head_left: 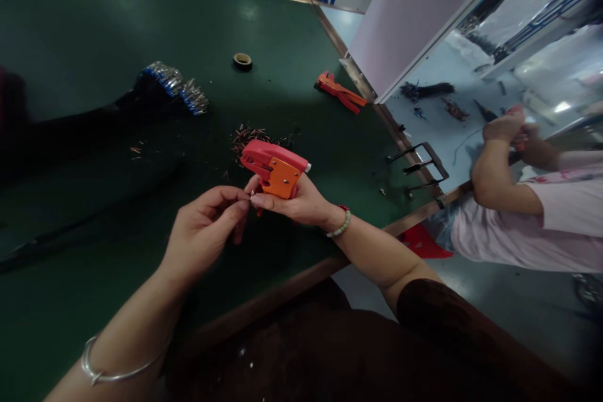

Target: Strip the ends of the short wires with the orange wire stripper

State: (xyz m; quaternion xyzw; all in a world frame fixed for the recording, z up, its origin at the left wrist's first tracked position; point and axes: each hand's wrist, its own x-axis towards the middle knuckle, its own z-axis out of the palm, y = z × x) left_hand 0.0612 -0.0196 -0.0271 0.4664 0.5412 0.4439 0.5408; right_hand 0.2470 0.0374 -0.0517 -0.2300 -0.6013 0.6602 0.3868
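A red and orange wire stripper (277,169) rests in my right hand (301,204), its jaw end pointing up and left. The fingers of that hand are wrapped round its handles, while the thumb and a fingertip reach past the tool to a thin bare copper wire end (252,195). My left hand (207,223) pinches the same wire between thumb and forefinger, the fingertips of both hands nearly touching. The rest of the wire is lost against the dark table. Just beyond the stripper lies a pile of short copper and black scraps (247,135).
On the green table (188,19) lie a thick black cable bundle with blue and silver ends (174,85), a tape roll (242,62) and a second orange stripper (342,93). A black metal frame (426,166) stands by the right edge. A co-worker (513,195) sits at right.
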